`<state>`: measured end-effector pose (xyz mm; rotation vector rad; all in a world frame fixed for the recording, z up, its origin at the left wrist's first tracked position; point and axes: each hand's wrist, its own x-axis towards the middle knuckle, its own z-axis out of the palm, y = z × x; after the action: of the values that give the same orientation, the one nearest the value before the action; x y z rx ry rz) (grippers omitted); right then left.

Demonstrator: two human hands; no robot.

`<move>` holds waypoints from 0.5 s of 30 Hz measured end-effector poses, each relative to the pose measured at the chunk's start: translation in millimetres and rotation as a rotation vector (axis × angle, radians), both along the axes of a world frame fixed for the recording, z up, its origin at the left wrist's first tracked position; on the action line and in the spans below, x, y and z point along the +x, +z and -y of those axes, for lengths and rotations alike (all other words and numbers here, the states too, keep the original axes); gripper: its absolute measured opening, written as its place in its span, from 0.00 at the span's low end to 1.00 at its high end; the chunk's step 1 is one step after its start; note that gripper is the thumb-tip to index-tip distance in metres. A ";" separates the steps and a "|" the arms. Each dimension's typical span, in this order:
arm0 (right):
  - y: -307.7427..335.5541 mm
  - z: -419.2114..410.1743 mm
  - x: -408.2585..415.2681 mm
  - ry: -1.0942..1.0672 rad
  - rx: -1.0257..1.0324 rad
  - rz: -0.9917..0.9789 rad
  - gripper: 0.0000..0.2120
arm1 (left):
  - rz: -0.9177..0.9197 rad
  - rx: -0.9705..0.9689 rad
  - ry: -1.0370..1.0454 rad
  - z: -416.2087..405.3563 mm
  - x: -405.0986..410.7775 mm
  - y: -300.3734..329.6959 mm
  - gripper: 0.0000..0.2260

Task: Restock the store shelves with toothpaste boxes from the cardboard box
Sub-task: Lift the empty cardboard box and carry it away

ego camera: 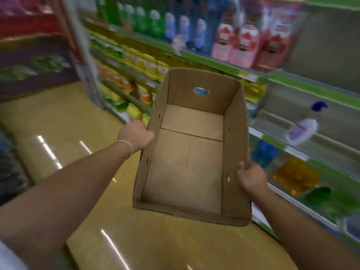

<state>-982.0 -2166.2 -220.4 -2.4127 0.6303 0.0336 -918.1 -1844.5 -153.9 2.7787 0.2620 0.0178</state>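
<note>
An open-topped cardboard box (187,164) hangs in the air in front of me, tilted, with nothing inside it. My left hand (136,136) grips its left wall from outside, about halfway along. My right hand (251,177) clamps the right wall near the close corner, thumb over the rim. An oval handle hole shows in the far wall. No toothpaste boxes are in view. The picture is smeared by motion.
Store shelves (292,78) with green edge strips run along the right, holding pink, blue and green bottles (243,45) above and yellow and orange packs lower down. A white bottle (301,131) lies on a mostly bare shelf. A glossy tan floor (58,121) stretches left.
</note>
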 end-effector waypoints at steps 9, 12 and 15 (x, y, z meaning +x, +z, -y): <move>29.1 -161.5 116.6 0.454 0.009 0.107 0.17 | 0.123 -0.021 0.469 -158.6 -29.1 22.4 0.11; 37.2 -211.8 151.6 0.560 0.001 0.097 0.20 | 0.172 0.027 0.585 -194.5 -34.5 23.5 0.13; 49.3 -259.0 183.4 0.661 -0.008 0.081 0.20 | 0.196 0.052 0.695 -223.9 -31.7 25.5 0.15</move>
<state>-798.6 -1907.2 -171.1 -2.5083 -0.2224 0.2074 -949.7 -1620.6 -128.4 2.5615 1.1612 0.4654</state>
